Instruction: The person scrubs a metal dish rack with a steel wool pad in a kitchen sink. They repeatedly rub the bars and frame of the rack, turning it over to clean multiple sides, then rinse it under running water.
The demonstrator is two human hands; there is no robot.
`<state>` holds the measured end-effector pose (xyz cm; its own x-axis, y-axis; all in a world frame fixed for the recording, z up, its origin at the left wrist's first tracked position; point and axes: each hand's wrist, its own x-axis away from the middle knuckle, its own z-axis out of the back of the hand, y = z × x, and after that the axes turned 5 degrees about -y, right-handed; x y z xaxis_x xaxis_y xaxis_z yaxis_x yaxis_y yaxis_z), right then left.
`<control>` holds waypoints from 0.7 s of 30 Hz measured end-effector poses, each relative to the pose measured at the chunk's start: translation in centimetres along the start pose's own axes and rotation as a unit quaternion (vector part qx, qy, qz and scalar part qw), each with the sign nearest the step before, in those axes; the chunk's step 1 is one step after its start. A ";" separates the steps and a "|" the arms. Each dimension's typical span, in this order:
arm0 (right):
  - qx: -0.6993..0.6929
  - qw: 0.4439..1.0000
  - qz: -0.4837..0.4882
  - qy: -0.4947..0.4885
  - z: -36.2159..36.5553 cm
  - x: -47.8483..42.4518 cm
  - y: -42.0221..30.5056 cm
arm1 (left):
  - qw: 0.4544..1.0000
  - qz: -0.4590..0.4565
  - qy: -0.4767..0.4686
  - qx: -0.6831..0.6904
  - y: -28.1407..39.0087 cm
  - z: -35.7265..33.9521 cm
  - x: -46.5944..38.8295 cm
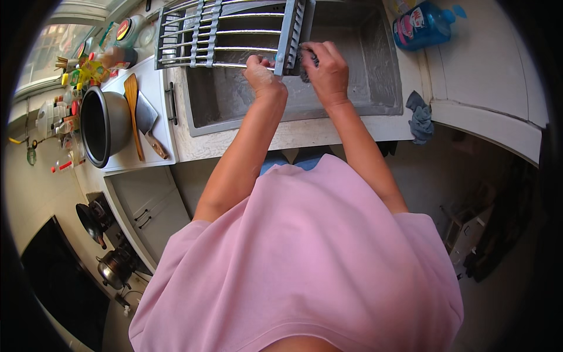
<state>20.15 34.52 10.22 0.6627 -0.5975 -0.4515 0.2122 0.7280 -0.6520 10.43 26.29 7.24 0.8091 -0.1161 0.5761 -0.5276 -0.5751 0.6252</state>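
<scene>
A metal dish rack with parallel rods and grey end pieces is held over the left part of the sink. My left hand grips the rack's near rod beside its right end piece; suds cover the back of this hand. In my right hand is a dark steel-wool scourer, pressed close against the outer side of that end piece. Whether it touches the metal I cannot tell. The rack's far edge runs out of view at the top.
Left of the sink, a white board bears a dark pot, a wooden spatula and a cleaver. Several bottles stand behind. At right are a blue detergent bottle and a grey cloth over the counter edge.
</scene>
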 end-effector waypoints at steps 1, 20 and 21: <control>-0.019 0.999 -0.029 -0.014 -0.2 0.5 -0.4 | 1.000 -0.004 0.009 -0.007 0.0 -0.4 0.2; 0.051 0.997 0.033 -0.043 1.6 1.9 -0.3 | 0.996 -0.061 0.046 -0.053 -0.5 -0.8 0.5; 0.054 0.996 0.038 -0.052 1.3 2.1 -0.4 | 0.997 -0.055 0.047 -0.041 -0.8 -1.0 0.5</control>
<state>22.40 33.43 10.34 0.7493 -0.5049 -0.4286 0.2302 0.8053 -0.5463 10.96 27.48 7.55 0.8380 0.0226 0.5452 -0.4589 -0.5114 0.7266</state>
